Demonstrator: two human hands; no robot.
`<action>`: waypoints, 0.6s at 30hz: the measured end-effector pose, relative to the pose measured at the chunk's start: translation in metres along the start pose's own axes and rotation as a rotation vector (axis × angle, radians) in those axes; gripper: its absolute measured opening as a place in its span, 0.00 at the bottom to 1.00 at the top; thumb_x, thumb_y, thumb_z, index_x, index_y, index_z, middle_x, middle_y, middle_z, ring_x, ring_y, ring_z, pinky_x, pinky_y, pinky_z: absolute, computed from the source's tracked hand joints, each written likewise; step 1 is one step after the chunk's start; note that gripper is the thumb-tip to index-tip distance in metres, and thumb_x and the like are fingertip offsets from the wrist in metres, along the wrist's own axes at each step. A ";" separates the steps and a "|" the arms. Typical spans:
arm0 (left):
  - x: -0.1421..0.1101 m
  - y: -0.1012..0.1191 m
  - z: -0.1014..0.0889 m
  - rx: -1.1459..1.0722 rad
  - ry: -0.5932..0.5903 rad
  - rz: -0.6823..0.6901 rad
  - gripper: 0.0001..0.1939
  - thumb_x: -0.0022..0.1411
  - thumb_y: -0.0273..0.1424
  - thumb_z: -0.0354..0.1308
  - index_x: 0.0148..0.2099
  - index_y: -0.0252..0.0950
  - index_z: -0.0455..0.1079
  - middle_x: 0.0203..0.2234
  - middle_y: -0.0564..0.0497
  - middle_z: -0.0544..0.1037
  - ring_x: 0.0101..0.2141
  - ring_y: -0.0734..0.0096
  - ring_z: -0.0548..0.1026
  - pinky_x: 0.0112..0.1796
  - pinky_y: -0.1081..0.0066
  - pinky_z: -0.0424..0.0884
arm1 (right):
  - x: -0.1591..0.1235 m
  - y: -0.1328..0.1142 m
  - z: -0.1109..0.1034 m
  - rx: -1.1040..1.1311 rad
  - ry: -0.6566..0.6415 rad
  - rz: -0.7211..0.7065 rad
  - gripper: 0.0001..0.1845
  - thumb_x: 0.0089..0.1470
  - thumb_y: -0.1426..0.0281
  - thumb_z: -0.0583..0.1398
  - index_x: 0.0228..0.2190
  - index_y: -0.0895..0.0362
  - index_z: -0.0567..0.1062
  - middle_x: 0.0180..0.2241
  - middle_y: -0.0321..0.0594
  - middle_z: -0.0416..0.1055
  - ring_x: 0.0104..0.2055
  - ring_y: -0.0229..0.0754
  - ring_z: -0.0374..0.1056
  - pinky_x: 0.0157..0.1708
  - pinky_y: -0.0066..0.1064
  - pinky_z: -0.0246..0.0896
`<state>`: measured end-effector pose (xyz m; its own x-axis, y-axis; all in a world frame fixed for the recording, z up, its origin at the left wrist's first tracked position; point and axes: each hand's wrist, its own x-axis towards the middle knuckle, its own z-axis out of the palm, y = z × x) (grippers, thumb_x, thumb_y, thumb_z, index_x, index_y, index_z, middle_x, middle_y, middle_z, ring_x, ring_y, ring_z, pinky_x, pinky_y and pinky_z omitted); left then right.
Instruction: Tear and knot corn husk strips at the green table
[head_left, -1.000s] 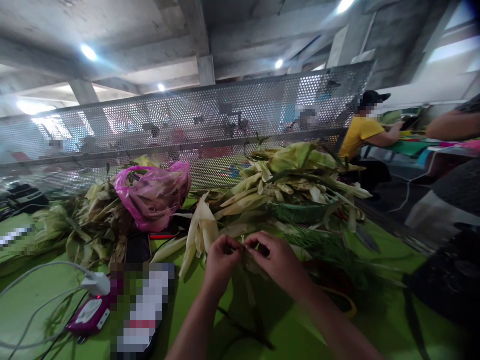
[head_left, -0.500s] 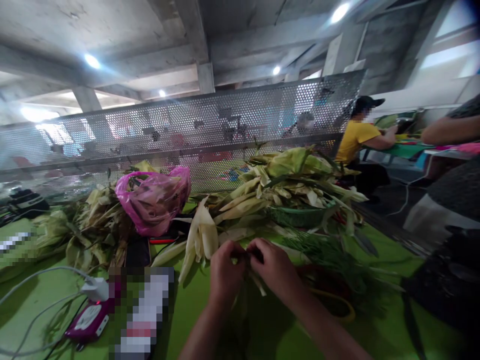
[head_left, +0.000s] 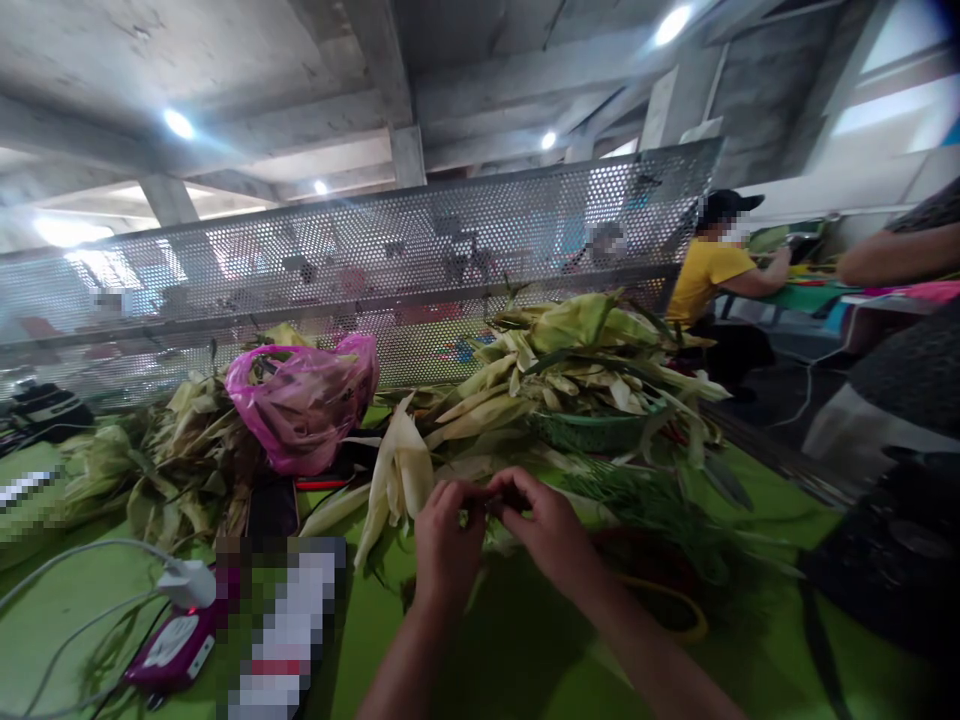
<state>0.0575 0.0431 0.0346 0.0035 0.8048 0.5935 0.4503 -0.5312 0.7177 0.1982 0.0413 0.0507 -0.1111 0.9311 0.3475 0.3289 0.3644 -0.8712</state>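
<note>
Over the green table, my left hand [head_left: 450, 545] and my right hand [head_left: 546, 525] meet fingertip to fingertip, both pinched closed. Between and below them shows a little of a pale strip of corn husk [head_left: 498, 542]; my fingers hide most of it. Just left of my left hand, a folded cream corn husk [head_left: 411, 462] stands with its tip up. Beyond my hands, a large heap of corn husks [head_left: 577, 330] spills over a green basket [head_left: 589, 432]. Green thread-like strands [head_left: 652, 510] lie to the right of my right hand.
A pink plastic bag [head_left: 304, 400] of husks sits at back left beside more husks [head_left: 191, 460]. Purple power strip [head_left: 174, 640], white charger [head_left: 186, 582] and cables lie front left. A yellow ring [head_left: 686, 625] is at right. A perforated metal screen [head_left: 420, 270] borders the back; people are at right.
My fingertips have risen slightly and stay together. The pale strip end that stuck out below my right hand no longer shows there. The view has shifted a little.
</note>
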 end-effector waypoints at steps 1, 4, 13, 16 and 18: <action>0.000 0.000 0.000 0.008 0.010 -0.005 0.10 0.54 0.18 0.54 0.34 0.37 0.72 0.29 0.51 0.75 0.31 0.70 0.73 0.34 0.72 0.67 | 0.000 0.000 0.000 0.000 0.008 -0.001 0.04 0.50 0.73 0.57 0.31 0.54 0.70 0.27 0.33 0.69 0.31 0.40 0.65 0.33 0.29 0.60; 0.002 0.000 -0.001 0.015 0.032 -0.028 0.10 0.54 0.18 0.54 0.34 0.36 0.73 0.29 0.51 0.75 0.32 0.70 0.73 0.34 0.71 0.67 | -0.001 -0.002 -0.001 0.021 0.020 -0.007 0.04 0.49 0.74 0.57 0.29 0.54 0.69 0.25 0.32 0.66 0.29 0.39 0.63 0.30 0.28 0.58; 0.000 -0.001 0.002 -0.094 0.016 -0.073 0.07 0.57 0.21 0.54 0.33 0.36 0.72 0.28 0.51 0.74 0.31 0.70 0.71 0.33 0.72 0.66 | 0.001 -0.006 -0.004 0.096 0.073 0.033 0.05 0.51 0.67 0.59 0.27 0.55 0.70 0.24 0.32 0.66 0.28 0.38 0.63 0.29 0.27 0.58; -0.001 -0.002 0.003 -0.099 0.016 -0.055 0.07 0.58 0.22 0.55 0.33 0.36 0.73 0.28 0.51 0.74 0.31 0.69 0.72 0.34 0.72 0.66 | 0.002 -0.005 -0.004 0.098 0.062 0.069 0.05 0.49 0.69 0.59 0.30 0.56 0.74 0.26 0.35 0.71 0.30 0.40 0.66 0.31 0.29 0.60; -0.001 -0.003 0.003 -0.102 0.017 -0.047 0.06 0.58 0.23 0.55 0.33 0.36 0.73 0.28 0.51 0.75 0.31 0.69 0.72 0.34 0.72 0.66 | 0.001 -0.005 -0.005 0.064 0.034 0.081 0.07 0.49 0.69 0.58 0.30 0.56 0.76 0.27 0.37 0.73 0.31 0.41 0.68 0.32 0.30 0.61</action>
<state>0.0594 0.0447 0.0308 -0.0306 0.8255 0.5636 0.3564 -0.5178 0.7777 0.2012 0.0404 0.0571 -0.0540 0.9567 0.2861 0.2743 0.2897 -0.9170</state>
